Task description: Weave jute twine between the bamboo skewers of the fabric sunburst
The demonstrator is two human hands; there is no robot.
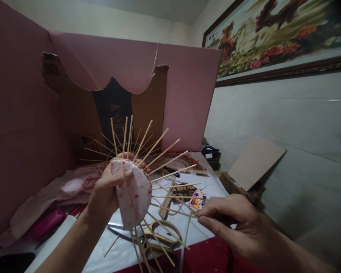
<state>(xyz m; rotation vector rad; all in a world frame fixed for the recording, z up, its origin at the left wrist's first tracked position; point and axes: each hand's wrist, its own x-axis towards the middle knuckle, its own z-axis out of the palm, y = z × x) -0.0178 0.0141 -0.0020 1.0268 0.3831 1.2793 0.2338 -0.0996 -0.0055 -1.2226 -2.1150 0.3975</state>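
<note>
Spoked disc (133,193), a round form covered in pale dotted cloth, is shown raised above the table (213,182), in front of the person's chest. It is gripped at its upper edge by the left hand (106,189), with the thumb laid across the cloth face and the fingers closed behind. The right hand (233,223) is closed narrowly, thumb against forefinger, on the tip of one of the lower sticks (161,153); whether a thin strand is also pinched there cannot be told.

The sticks are seen fanned out all round the rim, so the spoking is judged complete. Nothing is seen woven between them, and that part is judged not yet begun.

Count: one disc; well over twenty sticks, overlapping too much for an exact figure; two hands. On the table below, one pair of scissors (159,231) and one small patterned scrap (197,201) are seen, with a pink cloth (74,185) to the left. Behind, one pink cardboard screen (187,94) and one framed picture (272,34) are visible.
</note>
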